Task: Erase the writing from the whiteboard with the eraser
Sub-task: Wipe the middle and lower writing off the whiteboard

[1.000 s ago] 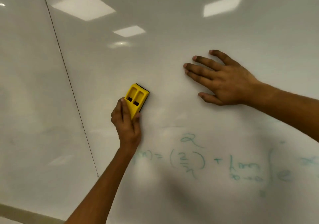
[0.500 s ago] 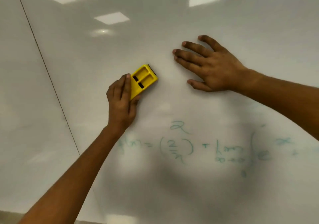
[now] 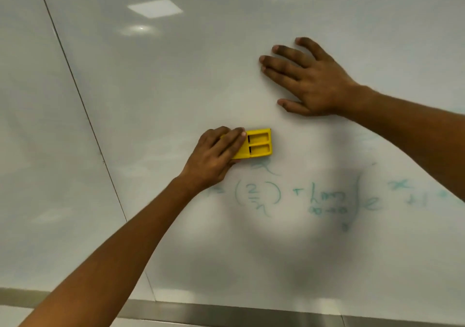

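Two bare hands against a glossy white whiteboard (image 3: 191, 79). Left hand (image 3: 214, 158) closed over the left end of a yellow plastic rectangular eraser (image 3: 256, 143), fingers (image 3: 232, 141) pressed together and laid flat across its back, thumb tucked under its lower edge. Eraser lying level, flat on the board near the middle of the panel, two rectangular recesses showing on its exposed right half. Right hand (image 3: 312, 79) planted palm-down on the board, up and to the right of the eraser and apart from it, fingers (image 3: 284, 57) slightly spread and pointing left, thumb held out below them.

Faint teal marker writing (image 3: 289, 195) running in a row below the eraser toward the board's right edge: a bracketed fraction, a plus sign, a limit expression, a tall stroke, an "e" and an "x", all blurred. One smudged mark just under the eraser's lower edge, nearly touching it. Upper part of the board bare, with bright ceiling-light reflections (image 3: 154, 8) near the top edge. Dark thin seam (image 3: 83, 105) slanting down the board left of the left forearm. Grey metal strip (image 3: 226, 313) along the bottom edge.
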